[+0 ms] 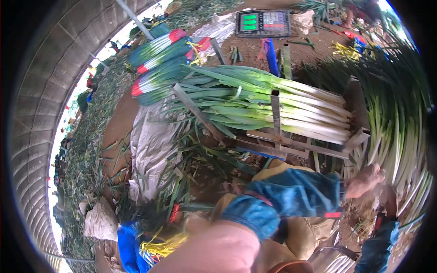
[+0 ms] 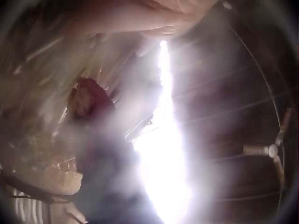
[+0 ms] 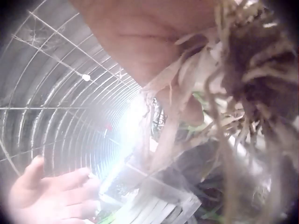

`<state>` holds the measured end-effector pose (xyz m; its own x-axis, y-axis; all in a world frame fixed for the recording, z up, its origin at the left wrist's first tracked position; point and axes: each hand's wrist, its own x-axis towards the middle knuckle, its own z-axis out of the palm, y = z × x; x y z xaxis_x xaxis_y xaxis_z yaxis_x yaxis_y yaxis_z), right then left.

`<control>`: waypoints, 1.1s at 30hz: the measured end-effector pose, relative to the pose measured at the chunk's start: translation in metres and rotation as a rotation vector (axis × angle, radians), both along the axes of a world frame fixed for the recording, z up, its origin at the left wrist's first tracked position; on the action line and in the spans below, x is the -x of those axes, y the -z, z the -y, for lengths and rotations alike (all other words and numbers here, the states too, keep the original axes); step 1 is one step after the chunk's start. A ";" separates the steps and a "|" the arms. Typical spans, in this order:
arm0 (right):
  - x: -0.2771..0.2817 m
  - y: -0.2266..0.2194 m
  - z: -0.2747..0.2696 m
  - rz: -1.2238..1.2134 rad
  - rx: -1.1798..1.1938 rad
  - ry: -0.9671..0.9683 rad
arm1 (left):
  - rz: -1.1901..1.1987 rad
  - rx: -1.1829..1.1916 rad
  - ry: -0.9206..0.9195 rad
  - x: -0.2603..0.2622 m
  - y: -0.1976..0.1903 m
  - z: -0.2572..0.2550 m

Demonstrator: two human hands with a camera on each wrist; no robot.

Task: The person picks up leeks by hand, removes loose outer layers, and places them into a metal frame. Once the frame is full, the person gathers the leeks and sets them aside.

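Note:
A thick bundle of leeks lies in a metal rack, white root ends to the right. Just below its right end is my left hand, near the pile of loose leeks. In the right wrist view the left hand has its fingers extended, holding nothing. My right hand is among the pile's root ends. In the right wrist view its fingers curl at dry, peeling leek sheaths, with a tangle of roots beside it; fingertips are partly hidden.
A scale display with green digits stands behind the rack. Tied leek bundles with red and white bands lie at the left. Below them is a white sack sheet. Yellow ties lie near my knees.

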<state>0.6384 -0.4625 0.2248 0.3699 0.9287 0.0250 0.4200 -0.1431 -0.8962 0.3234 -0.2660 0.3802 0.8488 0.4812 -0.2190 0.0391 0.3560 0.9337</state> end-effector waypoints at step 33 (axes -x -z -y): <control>0.324 -0.162 0.073 0.447 0.055 0.613 | 0.028 0.777 0.179 -0.074 0.088 0.071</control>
<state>0.3148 -0.5355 0.3866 0.7857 0.5643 0.2535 0.5722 -0.5071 -0.6445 0.3973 -0.3365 0.2921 0.9087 0.0559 -0.4136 0.1373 0.8958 0.4227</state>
